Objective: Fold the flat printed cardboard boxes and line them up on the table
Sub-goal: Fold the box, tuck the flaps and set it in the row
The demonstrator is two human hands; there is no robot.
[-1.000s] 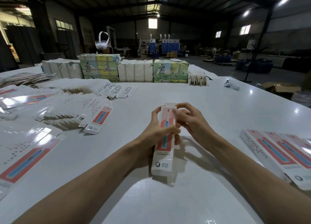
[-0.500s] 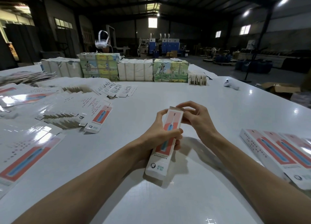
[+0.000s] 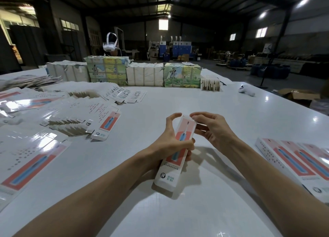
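Flat boxes (image 3: 53,123) are being kept in fanned piles at the table's (image 3: 222,101) left, unfolded. At centre, one box (image 3: 184,131) is being gripped round its middle by the left hand (image 3: 169,144) while its far end is being pinched by the right hand (image 3: 213,130). Folded boxes (image 3: 292,162) are being lined up at right; most work is judged remaining.

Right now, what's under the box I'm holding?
The white table, shadowed. Fingers of your left hand curl beneath the box; its underside is hidden.
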